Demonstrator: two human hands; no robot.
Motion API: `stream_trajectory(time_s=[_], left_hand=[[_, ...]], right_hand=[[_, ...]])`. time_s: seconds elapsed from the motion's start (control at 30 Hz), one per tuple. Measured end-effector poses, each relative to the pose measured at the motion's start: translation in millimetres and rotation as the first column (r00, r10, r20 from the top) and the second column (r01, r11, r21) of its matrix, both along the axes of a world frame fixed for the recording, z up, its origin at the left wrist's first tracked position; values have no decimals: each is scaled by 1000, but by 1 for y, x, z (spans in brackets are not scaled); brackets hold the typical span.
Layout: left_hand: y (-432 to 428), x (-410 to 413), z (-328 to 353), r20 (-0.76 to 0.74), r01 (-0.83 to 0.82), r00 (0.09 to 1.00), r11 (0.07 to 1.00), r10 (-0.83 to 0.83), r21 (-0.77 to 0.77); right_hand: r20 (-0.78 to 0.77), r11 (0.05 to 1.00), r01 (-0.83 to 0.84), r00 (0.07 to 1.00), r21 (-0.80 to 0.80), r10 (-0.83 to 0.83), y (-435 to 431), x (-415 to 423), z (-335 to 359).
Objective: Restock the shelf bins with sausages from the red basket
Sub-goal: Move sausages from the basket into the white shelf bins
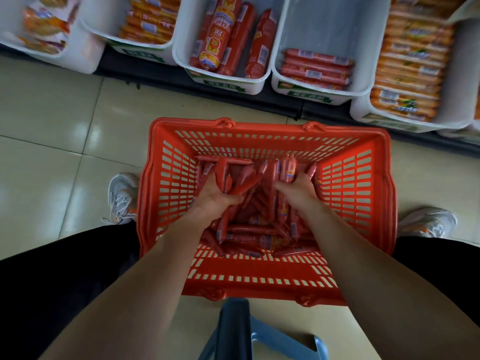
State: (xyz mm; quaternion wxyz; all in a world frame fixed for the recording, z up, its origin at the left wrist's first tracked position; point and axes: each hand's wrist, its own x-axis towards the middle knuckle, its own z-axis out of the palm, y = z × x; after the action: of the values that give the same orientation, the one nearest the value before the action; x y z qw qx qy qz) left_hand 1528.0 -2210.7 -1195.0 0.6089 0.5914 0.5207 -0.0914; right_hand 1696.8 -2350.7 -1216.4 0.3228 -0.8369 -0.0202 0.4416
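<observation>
Gripping thin red sausages (235, 178), the left hand (217, 197) and right hand (298, 189) are each curling their fingers round a bunch inside the red basket (270, 129). Loose sausages (249, 231) are lying beneath the fingers, with the basket's slotted walls standing clear of both hands. Beyond the fingertips, a white shelf bin (335, 24) is sitting mostly unfilled above its few sausage packs (315, 70).
</observation>
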Motion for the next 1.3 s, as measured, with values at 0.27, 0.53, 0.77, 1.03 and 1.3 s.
stream_trajectory(time_s=[0.27,0.53,0.77,1.03,1.3], left_hand=[[-3,0,58,-18,133,991,989,-132,72],[25,15,153,96,213,966,949,-241,233],[70,56,210,161,125,965,902,-208,414],[125,115,178,284,-107,958,891,-26,442],[153,165,122,353,-200,935,878,38,434]], right_hand=[[-71,970,-235,968,69,240,-29,-8,63],[139,902,-407,911,144,389,-14,35,176],[431,914,-333,878,231,211,46,117,243],[530,922,-262,844,284,77,143,190,215],[488,789,-585,643,-185,591,161,216,115]])
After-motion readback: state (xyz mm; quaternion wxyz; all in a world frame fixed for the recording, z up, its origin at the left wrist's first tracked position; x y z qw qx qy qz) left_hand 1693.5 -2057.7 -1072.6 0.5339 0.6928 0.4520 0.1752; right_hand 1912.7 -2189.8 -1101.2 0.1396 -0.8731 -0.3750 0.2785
